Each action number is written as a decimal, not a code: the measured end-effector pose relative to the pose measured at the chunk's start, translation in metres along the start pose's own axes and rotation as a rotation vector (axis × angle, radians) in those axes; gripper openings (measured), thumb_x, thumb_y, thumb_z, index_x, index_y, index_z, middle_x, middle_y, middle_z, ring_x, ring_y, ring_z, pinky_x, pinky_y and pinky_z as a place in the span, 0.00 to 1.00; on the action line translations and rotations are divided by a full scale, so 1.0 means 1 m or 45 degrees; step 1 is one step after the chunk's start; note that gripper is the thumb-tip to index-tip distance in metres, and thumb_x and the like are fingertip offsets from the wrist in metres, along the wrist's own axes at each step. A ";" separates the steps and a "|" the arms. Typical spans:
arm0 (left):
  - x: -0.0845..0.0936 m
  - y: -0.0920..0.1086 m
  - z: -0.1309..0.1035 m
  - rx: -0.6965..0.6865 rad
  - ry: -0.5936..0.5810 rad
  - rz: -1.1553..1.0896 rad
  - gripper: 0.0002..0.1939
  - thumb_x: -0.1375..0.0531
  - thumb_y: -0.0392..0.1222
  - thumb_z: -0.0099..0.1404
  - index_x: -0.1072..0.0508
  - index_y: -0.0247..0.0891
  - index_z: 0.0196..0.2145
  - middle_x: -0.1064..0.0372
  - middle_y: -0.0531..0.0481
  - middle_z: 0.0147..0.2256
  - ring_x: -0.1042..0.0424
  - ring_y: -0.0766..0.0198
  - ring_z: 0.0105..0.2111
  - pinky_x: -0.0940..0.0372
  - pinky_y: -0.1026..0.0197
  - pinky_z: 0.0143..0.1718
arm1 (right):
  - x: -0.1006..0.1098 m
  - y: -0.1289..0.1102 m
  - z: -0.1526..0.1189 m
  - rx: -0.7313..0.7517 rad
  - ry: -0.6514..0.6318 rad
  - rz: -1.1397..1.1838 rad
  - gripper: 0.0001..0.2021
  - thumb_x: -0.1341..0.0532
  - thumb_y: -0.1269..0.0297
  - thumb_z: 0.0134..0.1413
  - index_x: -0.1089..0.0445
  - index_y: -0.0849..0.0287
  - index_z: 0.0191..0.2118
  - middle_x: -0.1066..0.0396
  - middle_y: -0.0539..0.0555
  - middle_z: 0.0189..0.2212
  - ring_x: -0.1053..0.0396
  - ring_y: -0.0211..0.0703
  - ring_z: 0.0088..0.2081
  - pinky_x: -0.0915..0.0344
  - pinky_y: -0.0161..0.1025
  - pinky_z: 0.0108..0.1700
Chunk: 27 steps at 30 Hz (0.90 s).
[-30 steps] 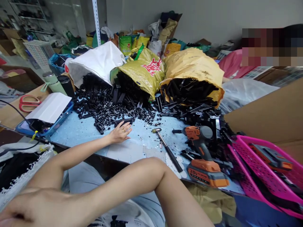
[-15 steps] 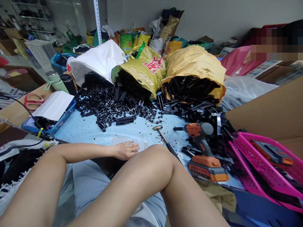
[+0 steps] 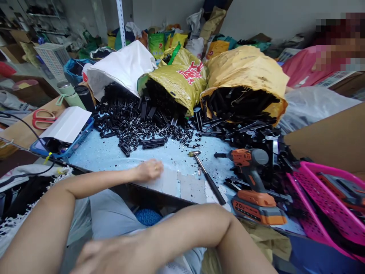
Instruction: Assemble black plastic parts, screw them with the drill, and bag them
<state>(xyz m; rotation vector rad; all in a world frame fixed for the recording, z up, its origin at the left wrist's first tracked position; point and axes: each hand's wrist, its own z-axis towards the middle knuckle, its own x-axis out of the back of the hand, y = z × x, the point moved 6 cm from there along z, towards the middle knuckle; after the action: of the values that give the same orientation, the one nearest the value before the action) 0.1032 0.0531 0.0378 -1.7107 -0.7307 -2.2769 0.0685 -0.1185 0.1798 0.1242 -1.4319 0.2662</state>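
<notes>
My left hand (image 3: 149, 170) is over the front of the blue table (image 3: 105, 156), beside grey flat patches (image 3: 168, 180); its fingers look curled and blurred, and whatever it may hold cannot be made out. Close to the camera, above my lap, my right hand (image 3: 111, 253) is smeared by motion, its fingers unclear. A hammer (image 3: 209, 180) lies right of the patches, with an orange cordless driver (image 3: 249, 182) beyond it. Behind my left hand are black plastic parts (image 3: 153, 143) and a heap of small pins (image 3: 137, 131).
White (image 3: 122, 64), olive (image 3: 182, 82) and tan (image 3: 245, 76) sacks spill black parts at the back. A pink basket (image 3: 322, 205) stands right, near cardboard (image 3: 330, 133). Left are a blue tray (image 3: 76, 139), scissors (image 3: 44, 118) and a bottle (image 3: 70, 95). Another person's pink clothing (image 3: 308, 64) shows back right.
My left hand has gone from spread to curled and moved slightly left and up. My right arm has swung down and nearer, bringing my right hand into view. The camera view has shifted slightly.
</notes>
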 end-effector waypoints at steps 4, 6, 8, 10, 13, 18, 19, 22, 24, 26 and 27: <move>0.047 -0.097 -0.036 0.994 0.102 0.414 0.12 0.52 0.31 0.62 0.29 0.30 0.37 0.33 0.33 0.38 0.33 0.49 0.41 0.36 0.50 0.39 | -0.046 0.032 -0.035 -0.301 0.283 0.151 0.17 0.52 0.58 0.63 0.27 0.54 0.43 0.32 0.50 0.52 0.34 0.38 0.49 0.36 0.36 0.47; 0.054 -0.116 -0.061 1.137 -0.005 0.495 0.14 0.53 0.28 0.61 0.30 0.31 0.38 0.35 0.32 0.42 0.35 0.48 0.44 0.37 0.50 0.40 | -0.072 0.065 -0.072 -0.584 0.386 0.317 0.15 0.48 0.57 0.62 0.27 0.59 0.39 0.30 0.54 0.46 0.33 0.39 0.45 0.35 0.37 0.46; 0.050 -0.124 -0.083 1.167 -0.108 0.498 0.15 0.53 0.28 0.61 0.31 0.34 0.40 0.36 0.34 0.44 0.37 0.48 0.46 0.38 0.49 0.42 | -0.086 0.106 -0.121 -0.857 0.521 0.472 0.12 0.45 0.58 0.60 0.27 0.60 0.38 0.29 0.56 0.42 0.33 0.40 0.43 0.36 0.37 0.47; 0.046 -0.127 -0.100 1.163 -0.148 0.487 0.13 0.51 0.30 0.61 0.32 0.36 0.42 0.37 0.36 0.46 0.38 0.47 0.48 0.39 0.49 0.44 | -0.092 0.154 -0.175 -1.185 0.605 0.525 0.10 0.43 0.61 0.59 0.28 0.61 0.39 0.29 0.57 0.41 0.32 0.41 0.44 0.36 0.40 0.48; 0.043 -0.124 -0.112 1.138 -0.085 0.492 0.07 0.47 0.35 0.62 0.34 0.36 0.39 0.36 0.37 0.46 0.38 0.47 0.49 0.39 0.50 0.45 | -0.089 0.229 -0.250 -1.690 0.683 0.470 0.12 0.43 0.62 0.59 0.30 0.62 0.44 0.29 0.58 0.42 0.31 0.42 0.40 0.35 0.40 0.44; 0.032 -0.086 -0.102 1.137 0.252 0.225 0.06 0.47 0.42 0.65 0.37 0.38 0.34 0.33 0.46 0.31 0.31 0.56 0.33 0.37 0.58 0.34 | -0.069 0.332 -0.307 -2.149 0.866 0.196 0.18 0.43 0.64 0.58 0.38 0.67 0.52 0.32 0.65 0.46 0.36 0.50 0.49 0.41 0.46 0.53; 0.025 -0.072 -0.094 1.073 0.296 0.159 0.06 0.47 0.43 0.66 0.38 0.39 0.33 0.34 0.48 0.30 0.31 0.58 0.31 0.37 0.59 0.32 | -0.066 0.348 -0.309 -2.210 0.917 0.171 0.21 0.43 0.64 0.57 0.40 0.68 0.54 0.34 0.67 0.47 0.38 0.53 0.51 0.43 0.49 0.54; 0.003 -0.031 -0.067 0.845 0.367 0.055 0.06 0.47 0.42 0.66 0.38 0.39 0.32 0.34 0.49 0.30 0.31 0.59 0.31 0.37 0.59 0.31 | -0.065 0.381 -0.318 -2.391 1.243 0.333 0.29 0.36 0.67 0.49 0.45 0.70 0.56 0.36 0.70 0.49 0.43 0.58 0.55 0.47 0.52 0.56; -0.007 -0.016 -0.060 0.806 0.412 0.027 0.06 0.48 0.41 0.67 0.39 0.39 0.32 0.34 0.49 0.30 0.31 0.58 0.32 0.37 0.59 0.31 | -0.068 0.394 -0.320 -2.396 1.449 0.543 0.33 0.35 0.71 0.43 0.46 0.71 0.56 0.35 0.70 0.47 0.41 0.56 0.53 0.46 0.51 0.54; -0.012 -0.010 -0.062 0.834 0.462 0.000 0.06 0.49 0.41 0.68 0.40 0.40 0.32 0.35 0.49 0.30 0.32 0.58 0.31 0.36 0.58 0.31 | -0.071 0.397 -0.320 -2.324 1.552 0.678 0.33 0.37 0.71 0.43 0.47 0.71 0.56 0.33 0.66 0.43 0.36 0.50 0.46 0.40 0.47 0.49; -0.013 -0.010 -0.066 0.855 0.484 -0.016 0.06 0.50 0.41 0.68 0.40 0.40 0.33 0.35 0.49 0.30 0.32 0.58 0.31 0.36 0.58 0.31 | -0.072 0.395 -0.320 -2.269 1.574 0.719 0.31 0.38 0.69 0.45 0.46 0.70 0.56 0.32 0.63 0.41 0.35 0.47 0.42 0.37 0.44 0.45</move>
<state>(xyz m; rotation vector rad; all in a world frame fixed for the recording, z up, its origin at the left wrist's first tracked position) 0.0469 0.0269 0.0091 -0.9412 -1.2237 -1.9435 0.2665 0.3328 0.0348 -1.6210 -0.0330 -0.4933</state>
